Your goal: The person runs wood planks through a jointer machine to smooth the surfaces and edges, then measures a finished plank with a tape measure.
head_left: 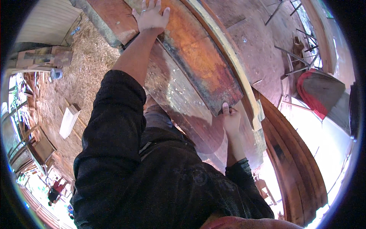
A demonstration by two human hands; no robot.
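The left hand (151, 16) lies open and flat on the far part of a long reddish plank (198, 57), while the right hand (230, 120) grips its near end, thumb on top. The plank rests on a stack of boards (179, 103) serving as a counter, its long axis running from the near right away to the far left. With only one end gripped, it could probably slide or tip sideways off the stack, though the fisheye bend makes its seating hard to judge.
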